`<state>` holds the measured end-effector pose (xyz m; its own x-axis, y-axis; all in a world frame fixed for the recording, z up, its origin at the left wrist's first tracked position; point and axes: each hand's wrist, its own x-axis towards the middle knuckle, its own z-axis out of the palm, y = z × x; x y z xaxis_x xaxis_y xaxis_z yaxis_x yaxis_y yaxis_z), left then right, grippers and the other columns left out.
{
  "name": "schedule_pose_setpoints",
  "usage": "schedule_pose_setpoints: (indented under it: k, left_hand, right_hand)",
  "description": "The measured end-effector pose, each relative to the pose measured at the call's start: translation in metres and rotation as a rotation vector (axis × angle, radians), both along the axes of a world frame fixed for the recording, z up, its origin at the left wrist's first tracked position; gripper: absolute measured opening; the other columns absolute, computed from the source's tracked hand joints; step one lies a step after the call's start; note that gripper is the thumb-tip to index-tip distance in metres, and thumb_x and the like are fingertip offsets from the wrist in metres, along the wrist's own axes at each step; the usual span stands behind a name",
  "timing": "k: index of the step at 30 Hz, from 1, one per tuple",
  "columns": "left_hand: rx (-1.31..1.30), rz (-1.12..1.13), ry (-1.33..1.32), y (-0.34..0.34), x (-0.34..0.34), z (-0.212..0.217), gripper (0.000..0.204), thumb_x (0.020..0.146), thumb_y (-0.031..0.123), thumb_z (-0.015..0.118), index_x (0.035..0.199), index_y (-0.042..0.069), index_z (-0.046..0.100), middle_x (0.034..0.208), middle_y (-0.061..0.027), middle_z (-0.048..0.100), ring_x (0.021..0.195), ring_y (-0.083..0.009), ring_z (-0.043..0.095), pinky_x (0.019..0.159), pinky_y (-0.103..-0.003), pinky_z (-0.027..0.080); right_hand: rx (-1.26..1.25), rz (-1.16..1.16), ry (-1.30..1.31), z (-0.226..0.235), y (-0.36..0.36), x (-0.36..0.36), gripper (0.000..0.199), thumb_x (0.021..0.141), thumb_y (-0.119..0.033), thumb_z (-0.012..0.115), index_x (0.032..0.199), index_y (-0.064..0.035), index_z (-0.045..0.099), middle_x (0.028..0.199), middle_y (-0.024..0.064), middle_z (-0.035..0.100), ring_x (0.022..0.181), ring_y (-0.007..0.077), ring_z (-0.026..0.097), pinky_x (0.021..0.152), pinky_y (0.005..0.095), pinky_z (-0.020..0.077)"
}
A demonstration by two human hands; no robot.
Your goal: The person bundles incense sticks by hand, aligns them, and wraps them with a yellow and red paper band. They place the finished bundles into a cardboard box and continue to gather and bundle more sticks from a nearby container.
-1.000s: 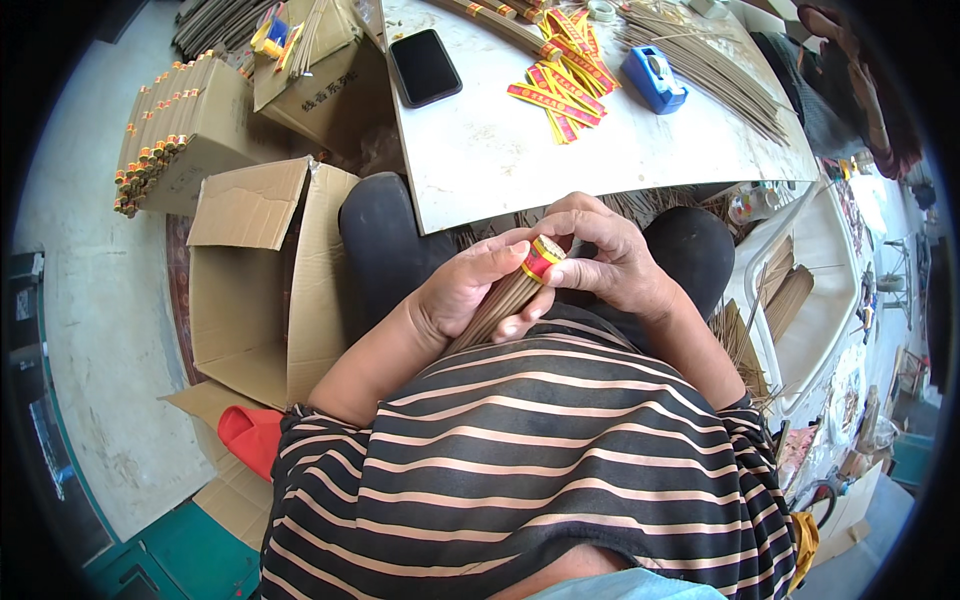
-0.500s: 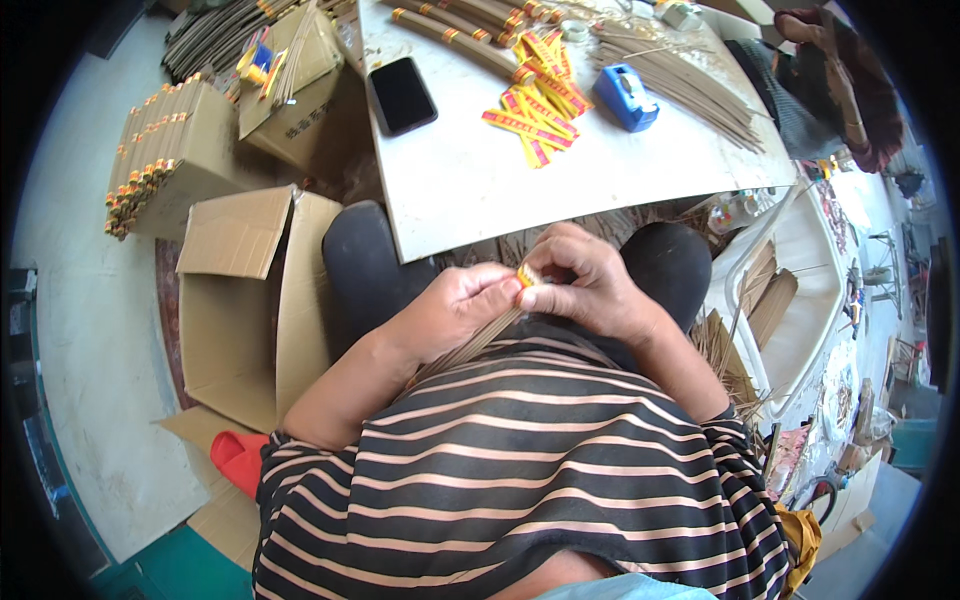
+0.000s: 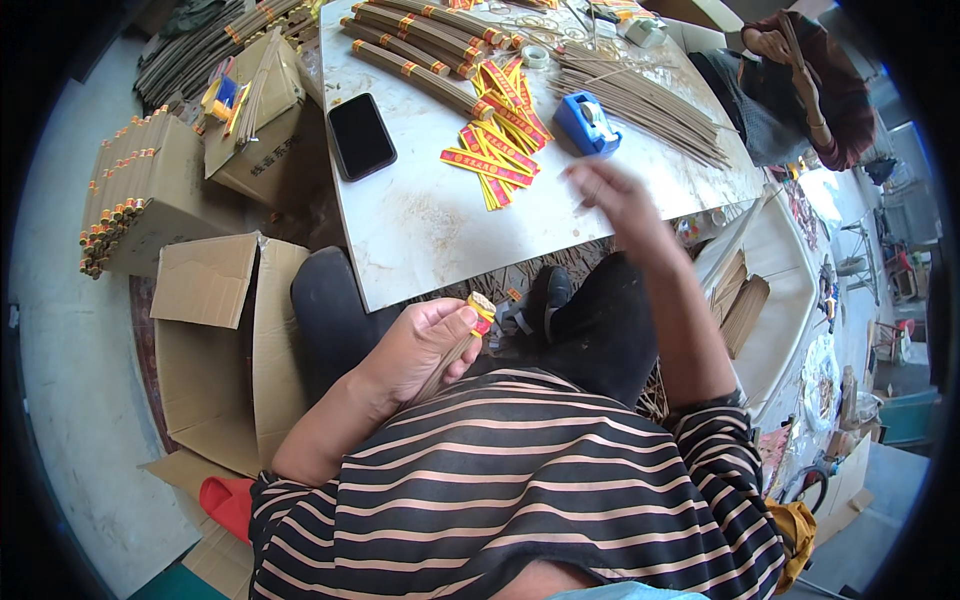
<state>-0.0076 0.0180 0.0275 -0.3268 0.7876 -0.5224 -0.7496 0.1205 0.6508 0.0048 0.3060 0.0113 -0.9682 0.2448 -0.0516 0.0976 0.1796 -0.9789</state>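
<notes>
My left hand is wrapped round a bundle of thin brown incense sticks, close to my striped shirt. A yellow and red paper band circles the bundle's upper end, and its lower part runs down under my forearm. Over the table's near right edge my right hand is raised, smeared by motion. Its fingertips are just short of a blue tape dispenser. Left of the dispenser lies a loose pile of yellow and red paper strips.
On the white table lie a black phone, banded bundles and loose sticks. An opened cardboard box stands at left, near a box stacked with bundles. Another person sits at far right.
My right hand has left the bundle and moved up and right toward the tape dispenser. My left hand keeps the bundle, now lower and further left. The view has shifted.
</notes>
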Motion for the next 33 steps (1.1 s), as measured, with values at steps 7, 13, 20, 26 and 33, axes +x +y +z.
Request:
schedule_pose_setpoints:
  k: [7,13,20,26,33]
  left_hand:
    - [-0.034,-0.056,0.038,0.005,-0.007,-0.001,0.027,0.094,0.03,0.05,0.094,0.004,0.053,0.07,-0.0015,0.054,0.054,-0.0049,0.046,0.049,-0.016,0.038]
    - [-0.018,-0.027,0.012,0.002,-0.012,-0.008,0.032,0.093,0.033,0.052,0.099,0.001,0.052,0.073,-0.0048,0.055,0.057,-0.0071,0.048,0.051,-0.017,0.04]
    - [-0.004,-0.034,-0.004,0.002,-0.014,-0.01,0.033,0.092,0.033,0.052,0.1,0.001,0.052,0.073,-0.0051,0.056,0.057,-0.0072,0.049,0.051,-0.017,0.041]
    - [-0.009,-0.035,-0.007,0.0,-0.011,-0.012,0.032,0.092,0.032,0.053,0.099,0.001,0.052,0.072,-0.0049,0.056,0.055,-0.0072,0.049,0.05,-0.017,0.041]
    - [0.014,-0.025,-0.016,0.001,-0.012,-0.008,0.032,0.092,0.032,0.053,0.099,0.001,0.052,0.073,-0.0051,0.056,0.056,-0.0076,0.049,0.05,-0.018,0.041]
  right_hand:
    - [0.375,-0.275,-0.434,-0.014,0.111,-0.082,0.028,0.075,-0.024,0.07,0.088,0.0,0.064,0.071,0.0047,0.057,0.061,0.0127,0.051,0.052,0.0251,0.0418]
    - [0.294,-0.263,-0.625,-0.011,0.111,-0.1,0.024,0.076,-0.021,0.07,0.087,-0.0009,0.063,0.083,0.008,0.058,0.073,0.0177,0.055,0.064,0.0305,0.0489]
    - [-0.369,-0.34,-0.314,-0.027,0.117,-0.07,0.016,0.08,-0.008,0.064,0.093,0.0015,0.06,0.084,0.0087,0.058,0.078,0.0175,0.056,0.072,0.0308,0.051]
    - [-0.519,-0.466,-0.124,-0.05,0.101,-0.05,0.006,0.076,0.001,0.061,0.08,0.005,0.059,0.081,0.0105,0.057,0.074,0.0194,0.057,0.073,0.0296,0.0522]
    - [-0.506,-0.557,-0.114,-0.066,0.099,-0.051,0.005,0.073,0.002,0.06,0.073,0.0042,0.056,0.075,0.0099,0.054,0.067,0.0192,0.055,0.066,0.0291,0.0513]
